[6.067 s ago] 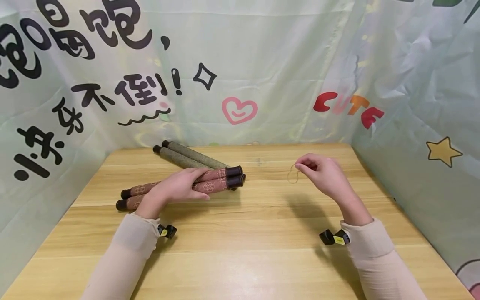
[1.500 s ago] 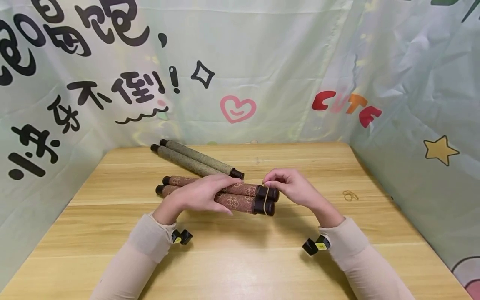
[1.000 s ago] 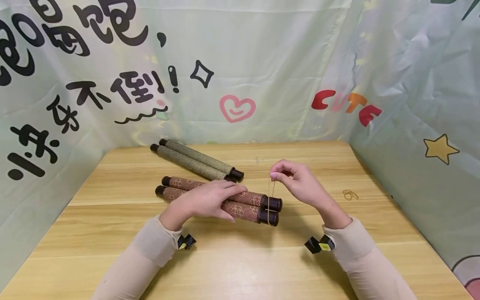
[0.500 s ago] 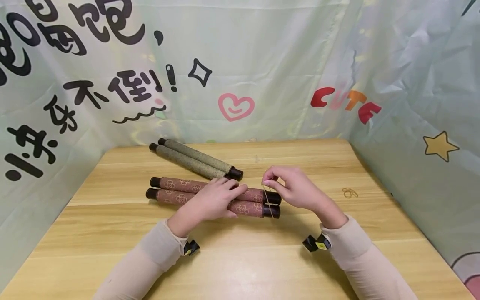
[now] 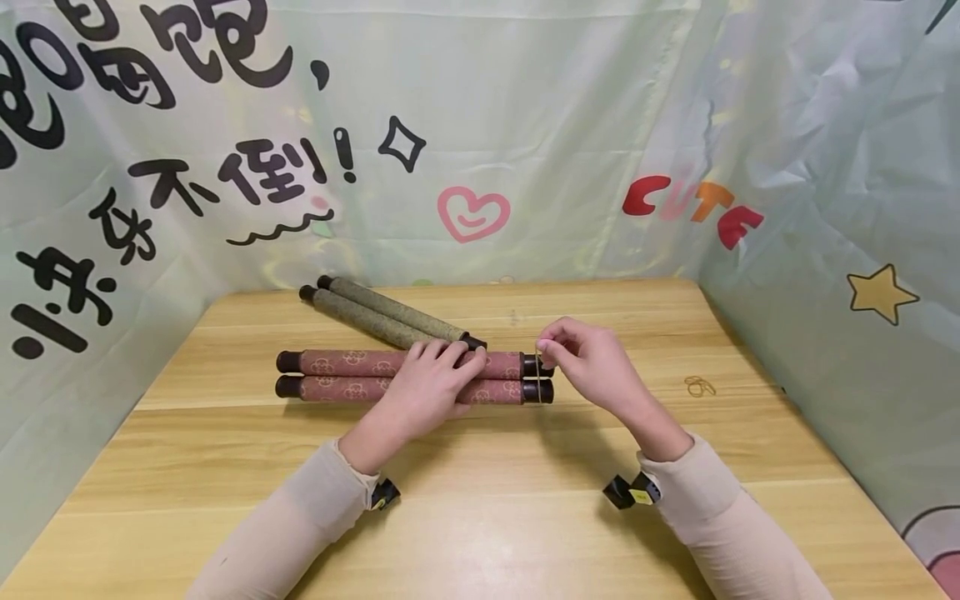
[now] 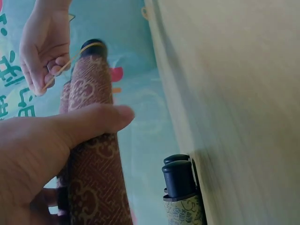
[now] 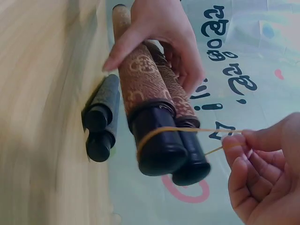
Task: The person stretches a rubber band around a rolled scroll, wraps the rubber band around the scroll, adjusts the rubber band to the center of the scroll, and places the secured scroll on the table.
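Note:
Two reddish-brown patterned scrolls (image 5: pixel 348 363) with black end knobs lie side by side in my left hand (image 5: pixel 427 379), which grips them near their middle. In the left wrist view its thumb crosses the brown cloth. Around the black right-hand ends runs a yellowish rubber band (image 7: pixel 159 133). My right hand (image 5: pixel 592 358) pinches the band between thumb and fingertips and pulls it away from the knobs, so it is stretched. Part of the band's loop is hidden behind the knobs.
Behind the brown scrolls lies a pair of grey-green scrolls (image 5: pixel 386 312) with black ends, partly hidden by my left hand. Several loose rubber bands (image 5: pixel 701 387) rest at the right of the wooden table (image 5: pixel 480 525). Printed cloth walls (image 5: pixel 570 167) stand around it.
The rubber band, earlier dangling from my right hand apart from the scrolls, now loops round their ends. The brown scrolls came forward and right, then turned level and slid back a little left.

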`<state>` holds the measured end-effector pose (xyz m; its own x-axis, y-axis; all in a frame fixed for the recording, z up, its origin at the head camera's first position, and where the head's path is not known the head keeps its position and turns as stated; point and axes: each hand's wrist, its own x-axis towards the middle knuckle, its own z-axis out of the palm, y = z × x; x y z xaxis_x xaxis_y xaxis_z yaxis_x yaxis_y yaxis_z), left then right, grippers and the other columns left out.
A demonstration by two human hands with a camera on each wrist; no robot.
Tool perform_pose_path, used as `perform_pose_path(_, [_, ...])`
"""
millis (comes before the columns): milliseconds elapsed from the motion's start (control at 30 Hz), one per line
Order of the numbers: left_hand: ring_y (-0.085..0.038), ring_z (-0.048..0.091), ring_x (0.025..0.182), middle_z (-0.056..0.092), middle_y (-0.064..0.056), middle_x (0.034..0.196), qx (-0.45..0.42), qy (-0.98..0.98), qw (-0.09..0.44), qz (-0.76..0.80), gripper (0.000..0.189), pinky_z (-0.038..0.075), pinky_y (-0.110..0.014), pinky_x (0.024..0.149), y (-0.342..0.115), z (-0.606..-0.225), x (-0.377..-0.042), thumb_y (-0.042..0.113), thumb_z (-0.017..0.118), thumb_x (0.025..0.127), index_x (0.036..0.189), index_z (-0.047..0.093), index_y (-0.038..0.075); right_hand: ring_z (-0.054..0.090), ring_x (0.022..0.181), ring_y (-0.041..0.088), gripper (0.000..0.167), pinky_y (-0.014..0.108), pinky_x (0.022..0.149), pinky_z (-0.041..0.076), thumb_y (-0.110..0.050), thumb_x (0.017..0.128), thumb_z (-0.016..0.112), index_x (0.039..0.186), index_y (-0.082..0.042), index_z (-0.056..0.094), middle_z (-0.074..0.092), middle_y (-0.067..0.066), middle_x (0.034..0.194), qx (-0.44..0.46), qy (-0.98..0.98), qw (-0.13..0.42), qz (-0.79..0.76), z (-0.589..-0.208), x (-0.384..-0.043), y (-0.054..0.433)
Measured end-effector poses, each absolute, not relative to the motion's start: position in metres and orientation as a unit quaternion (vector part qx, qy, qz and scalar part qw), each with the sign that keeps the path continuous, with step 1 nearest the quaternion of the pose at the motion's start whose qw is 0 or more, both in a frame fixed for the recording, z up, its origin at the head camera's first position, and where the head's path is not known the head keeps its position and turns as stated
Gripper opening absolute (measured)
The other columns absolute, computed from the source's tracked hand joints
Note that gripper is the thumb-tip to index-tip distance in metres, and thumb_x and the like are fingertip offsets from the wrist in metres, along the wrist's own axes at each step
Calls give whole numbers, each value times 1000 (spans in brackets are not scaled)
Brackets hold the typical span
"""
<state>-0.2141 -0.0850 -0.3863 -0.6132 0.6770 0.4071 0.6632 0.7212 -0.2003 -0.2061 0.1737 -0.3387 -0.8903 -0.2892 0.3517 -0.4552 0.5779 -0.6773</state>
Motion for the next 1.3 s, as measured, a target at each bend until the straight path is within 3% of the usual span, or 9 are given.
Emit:
perform_pose_path(267, [-35, 55, 103, 58, -10, 118, -364, -877, 313, 29, 58, 47, -49, 85, -83, -389, -215, 41, 81, 78, 125, 54, 20, 66, 67, 23, 15, 32, 59, 53, -16, 98, 61, 99, -3, 69, 68, 6, 78, 138, -870, 47, 471, -339, -210, 177])
perform_pose_path(433, [-33, 57, 101, 59, -9, 114, -375, -848, 372, 45, 45, 48, -47, 84, -81, -390, -216, 39, 74, 85, 121, 56, 19, 62, 61, 21, 18, 26, 52, 49, -17, 98, 61, 100, 0, 67, 63, 10, 76, 97, -852, 12, 514, -341, -215, 180])
perform_pose_path(667, [-32, 59, 99, 62, -9, 113, -368, -818, 439, 54, 48, 49, -46, 83, -80, -388, -217, 36, 76, 80, 121, 59, 18, 43, 52, 8, 19, 20, 46, 38, -8, 97, 58, 101, 10, 59, 51, 6, 72, 70, -790, -27, 609, -345, -222, 182])
perform_pose_path(900, [-32, 61, 98, 64, -10, 112, -336, -815, 469, 53, 47, 50, -47, 81, -79, -390, -215, 39, 74, 82, 121, 59, 17, 41, 56, 5, 8, 17, 47, 35, -7, 99, 55, 94, -1, 58, 48, -1, 71, 29, -686, -56, 725, -344, -220, 179])
perform_pose_path(1067, [-31, 61, 97, 63, -11, 111, -317, -820, 477, 26, 62, 49, -47, 80, -80, -389, -213, 41, 85, 70, 120, 60, 14, 41, 56, 4, 17, 14, 46, 33, -3, 99, 52, 84, -7, 57, 46, 0, 72, -1, -600, -75, 796, -343, -217, 175])
perform_pose_path(1300, [-32, 61, 93, 63, -13, 108, -319, -811, 490, 5, 63, 50, -46, 78, -77, -387, -212, 42, 83, 71, 120, 59, 11, 40, 55, 2, 22, 11, 41, 31, 2, 100, 43, 82, -5, 54, 44, 6, 89, -17, -540, -95, 836, -340, -212, 171])
